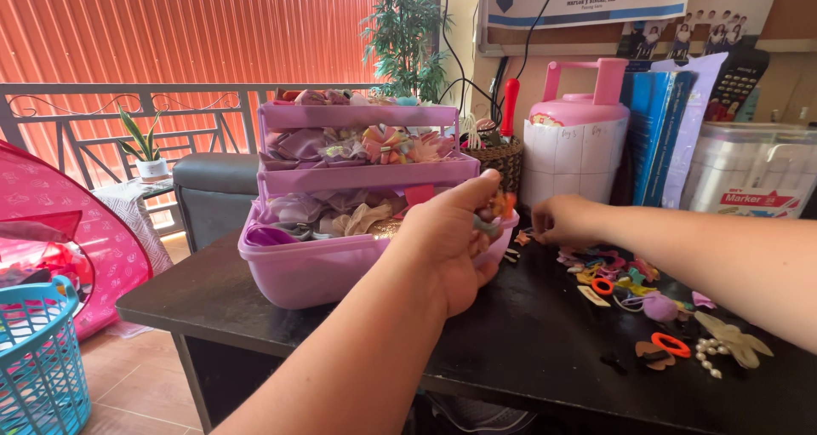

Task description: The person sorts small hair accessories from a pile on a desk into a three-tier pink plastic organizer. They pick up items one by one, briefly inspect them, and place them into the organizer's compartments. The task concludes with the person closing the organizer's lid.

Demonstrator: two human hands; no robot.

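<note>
- Lilac tiered organizer [340,265]: trays already filled with bows.
- Left hand [451,248]: fingers pinched on small colourful clips [494,209] at its edge.
- Right hand [557,220]: fingers curled onto tabletop [511,341].
- Loose hair accessories [630,286]: left unsorted.

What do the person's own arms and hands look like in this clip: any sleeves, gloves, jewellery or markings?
Both arms are bare as far as the frame shows, with no sleeve in view on either forearm. The left hand and the right hand wear no gloves, and no ring, watch, bracelet or marking shows on the sides facing the camera. Fingernails are too small to judge.
</note>
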